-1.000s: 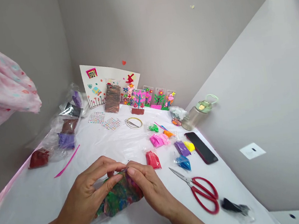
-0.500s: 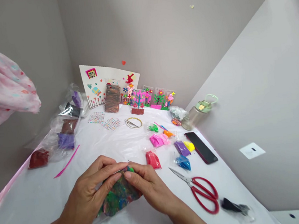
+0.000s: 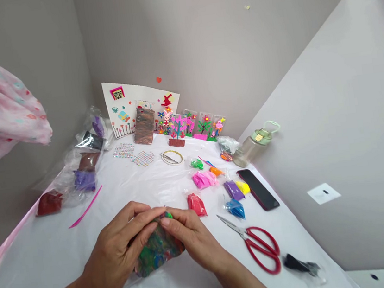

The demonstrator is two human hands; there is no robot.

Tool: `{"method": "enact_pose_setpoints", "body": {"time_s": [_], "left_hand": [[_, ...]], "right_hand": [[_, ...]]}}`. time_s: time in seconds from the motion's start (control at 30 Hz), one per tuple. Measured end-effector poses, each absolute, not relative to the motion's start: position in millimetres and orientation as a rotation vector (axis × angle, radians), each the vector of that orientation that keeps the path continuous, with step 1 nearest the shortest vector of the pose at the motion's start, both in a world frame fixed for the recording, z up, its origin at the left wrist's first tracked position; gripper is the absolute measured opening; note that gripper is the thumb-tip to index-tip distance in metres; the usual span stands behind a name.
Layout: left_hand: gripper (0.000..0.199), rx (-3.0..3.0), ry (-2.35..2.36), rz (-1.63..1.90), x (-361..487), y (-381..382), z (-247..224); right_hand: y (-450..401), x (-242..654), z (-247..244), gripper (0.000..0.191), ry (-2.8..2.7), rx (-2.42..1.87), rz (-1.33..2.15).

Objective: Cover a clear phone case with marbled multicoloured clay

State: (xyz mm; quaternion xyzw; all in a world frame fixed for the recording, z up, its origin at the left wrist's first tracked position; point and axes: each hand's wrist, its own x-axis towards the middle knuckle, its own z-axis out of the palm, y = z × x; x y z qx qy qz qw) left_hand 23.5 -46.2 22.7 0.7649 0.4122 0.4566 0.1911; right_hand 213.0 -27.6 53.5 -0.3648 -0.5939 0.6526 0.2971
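A flat piece covered in mottled green, blue and dark clay (image 3: 159, 250) is held between both hands above the white-covered table. My left hand (image 3: 121, 239) grips its left side and upper edge, thumb on the face. My right hand (image 3: 192, 237) pinches its upper right corner, thumb in front. The fingertips of both hands meet at the top edge. Fingers behind the piece are hidden. Just beyond my right hand lies a red clay packet (image 3: 196, 204).
Red-handled scissors (image 3: 263, 249), a black clay packet (image 3: 297, 264) and a phone (image 3: 258, 189) lie to the right. A bottle (image 3: 253, 146) and decorated panels (image 3: 205, 124) stand at the back. Bagged clay (image 3: 85, 180) and a pink strip (image 3: 86, 207) are left.
Both hands and the clay-covered piece have shifted very slightly to the right. The left thumb and fingers sit a little differently on it.
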Motion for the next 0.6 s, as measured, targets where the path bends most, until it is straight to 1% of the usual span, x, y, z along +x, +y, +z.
{"method": "enact_pose_setpoints", "body": {"time_s": [0.13,0.33,0.43,0.53,0.6], "left_hand": [[0.03,2.054,1.243,1.294,26.0,-45.8,24.5],[0.023,2.008,1.259,1.288,26.6,-45.3,26.4],[0.021,1.993,1.25,1.302,25.7,-46.1,26.5],[0.023,2.013,1.211,1.298,25.1,-46.5,26.0],[0.026,2.062,1.159,1.289,24.2,-45.8,25.8]], "right_hand": [[-27.7,211.7,54.7,0.038,-1.615,-1.028,1.656],[-27.6,211.5,56.4,0.043,-1.654,-1.027,1.557],[-27.7,212.9,56.4,0.041,-1.648,-1.0,1.606],[-27.2,213.6,55.1,0.035,-1.618,-0.962,1.702],[-26.6,213.4,53.1,0.036,-1.586,-0.932,1.74]]}}
